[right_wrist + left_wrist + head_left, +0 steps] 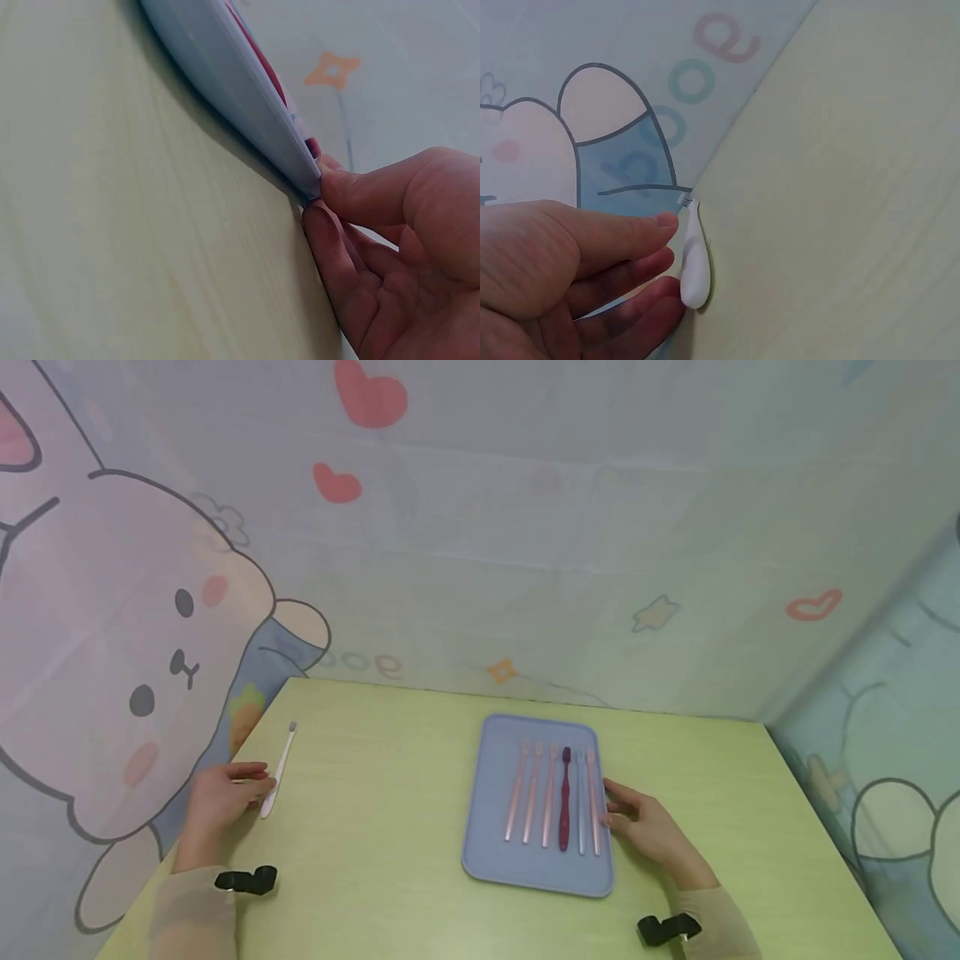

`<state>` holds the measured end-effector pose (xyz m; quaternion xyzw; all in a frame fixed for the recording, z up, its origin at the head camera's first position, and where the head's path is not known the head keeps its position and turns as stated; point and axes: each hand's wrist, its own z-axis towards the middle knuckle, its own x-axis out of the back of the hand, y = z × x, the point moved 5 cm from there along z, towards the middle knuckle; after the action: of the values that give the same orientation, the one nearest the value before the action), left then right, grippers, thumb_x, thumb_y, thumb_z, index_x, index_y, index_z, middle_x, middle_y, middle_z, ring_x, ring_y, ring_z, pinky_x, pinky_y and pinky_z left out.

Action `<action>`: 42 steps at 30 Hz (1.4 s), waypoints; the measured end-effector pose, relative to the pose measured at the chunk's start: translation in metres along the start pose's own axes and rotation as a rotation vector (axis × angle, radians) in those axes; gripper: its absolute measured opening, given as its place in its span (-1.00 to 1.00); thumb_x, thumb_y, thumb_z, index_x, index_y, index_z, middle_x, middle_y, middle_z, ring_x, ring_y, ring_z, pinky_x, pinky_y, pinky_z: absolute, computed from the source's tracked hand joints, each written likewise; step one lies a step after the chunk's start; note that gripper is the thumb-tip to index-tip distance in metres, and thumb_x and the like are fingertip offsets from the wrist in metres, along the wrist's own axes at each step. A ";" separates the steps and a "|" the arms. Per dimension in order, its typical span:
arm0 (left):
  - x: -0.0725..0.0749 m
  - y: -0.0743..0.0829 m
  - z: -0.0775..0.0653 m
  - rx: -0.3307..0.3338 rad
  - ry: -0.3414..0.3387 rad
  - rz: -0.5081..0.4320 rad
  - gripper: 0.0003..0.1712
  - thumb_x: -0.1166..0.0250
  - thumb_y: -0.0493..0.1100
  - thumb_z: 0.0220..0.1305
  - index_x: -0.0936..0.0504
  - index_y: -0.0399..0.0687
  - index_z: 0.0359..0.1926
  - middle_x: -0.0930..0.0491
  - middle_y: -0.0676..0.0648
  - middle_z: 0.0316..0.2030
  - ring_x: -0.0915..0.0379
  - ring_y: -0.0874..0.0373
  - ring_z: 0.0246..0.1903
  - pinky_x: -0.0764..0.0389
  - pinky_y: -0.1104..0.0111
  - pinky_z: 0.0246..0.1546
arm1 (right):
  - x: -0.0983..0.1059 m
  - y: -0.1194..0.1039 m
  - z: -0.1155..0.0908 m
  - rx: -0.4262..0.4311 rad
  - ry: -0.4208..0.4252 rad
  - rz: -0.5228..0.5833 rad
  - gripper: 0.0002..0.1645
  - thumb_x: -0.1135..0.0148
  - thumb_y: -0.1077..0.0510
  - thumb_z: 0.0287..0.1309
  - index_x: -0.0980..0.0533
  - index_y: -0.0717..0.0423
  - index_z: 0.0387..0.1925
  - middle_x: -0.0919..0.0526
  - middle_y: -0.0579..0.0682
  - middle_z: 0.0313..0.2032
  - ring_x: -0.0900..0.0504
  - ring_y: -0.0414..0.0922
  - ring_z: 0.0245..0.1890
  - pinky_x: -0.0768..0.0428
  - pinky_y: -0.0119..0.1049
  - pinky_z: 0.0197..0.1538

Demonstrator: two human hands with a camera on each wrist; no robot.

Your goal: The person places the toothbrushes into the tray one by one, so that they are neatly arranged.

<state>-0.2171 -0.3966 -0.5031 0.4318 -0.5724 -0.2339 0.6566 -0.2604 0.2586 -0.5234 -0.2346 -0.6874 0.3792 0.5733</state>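
A white toothbrush (278,773) with a grey-bristled head lies on the left part of the table, its bristle end pointing away. My left hand (225,797) is beside it on the left, fingers loosely bent, fingertips right at the handle (696,274) in the left wrist view. On the right, a blue tray (495,864) holds a row of toothbrushes: several pink ones (531,797), a dark red one (564,802) and a light blue one (581,806). With thumb and fingers, my right hand (648,827) pinches the tray's right rim (292,161).
The light yellow-green table (360,827) runs back to a cloth backdrop (480,527) printed with a rabbit, hearts and stars. More printed cloth (900,693) hangs along the right side. A black wrist camera (247,880) is strapped over each sleeve.
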 end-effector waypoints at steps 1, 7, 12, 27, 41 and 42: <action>-0.002 0.000 0.000 -0.003 0.006 0.002 -0.47 -0.49 -0.25 0.35 -0.63 -0.54 0.21 -0.75 -0.35 0.01 -0.63 0.38 -0.42 -0.69 0.45 -0.41 | 0.000 0.000 0.000 0.000 -0.001 0.001 -0.23 -0.34 0.27 0.43 -0.31 0.30 0.56 -0.72 0.25 0.14 -0.60 0.23 0.27 -0.35 0.28 0.47; -0.006 -0.004 0.004 -0.008 0.054 0.105 -0.50 -0.56 -0.23 0.25 -0.72 -0.46 0.14 -0.80 -0.28 -0.09 -0.58 0.42 -0.42 -0.58 0.51 -0.41 | -0.001 -0.001 0.000 -0.004 -0.001 0.012 -0.23 -0.33 0.28 0.43 -0.31 0.30 0.56 -0.72 0.25 0.14 -0.59 0.24 0.28 -0.34 0.29 0.47; -0.005 0.000 0.003 0.007 0.042 0.134 -0.51 -0.56 -0.22 0.23 -0.73 -0.47 0.10 -0.81 -0.27 -0.11 -0.61 0.36 -0.40 -0.54 0.52 -0.37 | -0.001 0.000 -0.001 -0.008 0.004 0.009 -0.23 -0.34 0.28 0.43 -0.31 0.30 0.57 -0.71 0.26 0.15 -0.58 0.25 0.28 -0.33 0.28 0.48; -0.011 0.007 0.001 0.017 0.083 0.208 -0.62 -0.49 -0.22 0.18 -0.80 -0.38 -0.02 -0.79 -0.30 -0.13 -0.59 -0.37 0.08 -0.59 0.17 -0.09 | 0.000 0.003 0.001 0.001 0.010 0.011 -0.23 -0.34 0.29 0.41 -0.31 0.33 0.56 -0.70 0.28 0.17 -0.59 0.26 0.29 -0.30 0.27 0.50; -0.010 0.003 0.000 0.085 0.045 0.110 -0.50 -0.47 -0.23 0.25 -0.71 -0.41 0.17 -0.73 -0.37 0.03 -0.49 -0.34 0.21 -0.52 0.19 -0.01 | -0.001 0.007 0.000 0.001 -0.002 0.031 -0.21 -0.34 0.25 0.44 -0.29 0.29 0.58 -0.68 0.27 0.22 -0.59 0.23 0.29 -0.30 0.26 0.51; -0.010 0.003 0.000 0.089 0.046 0.093 -0.49 -0.47 -0.23 0.26 -0.70 -0.41 0.19 -0.75 -0.34 -0.01 -0.49 -0.32 0.19 -0.51 0.24 -0.05 | -0.002 0.007 0.001 0.002 -0.003 0.032 -0.21 -0.34 0.25 0.44 -0.29 0.28 0.58 -0.68 0.26 0.22 -0.59 0.23 0.30 -0.29 0.25 0.51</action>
<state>-0.2195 -0.3873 -0.5057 0.4389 -0.5864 -0.1672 0.6600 -0.2618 0.2617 -0.5301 -0.2446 -0.6840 0.3894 0.5663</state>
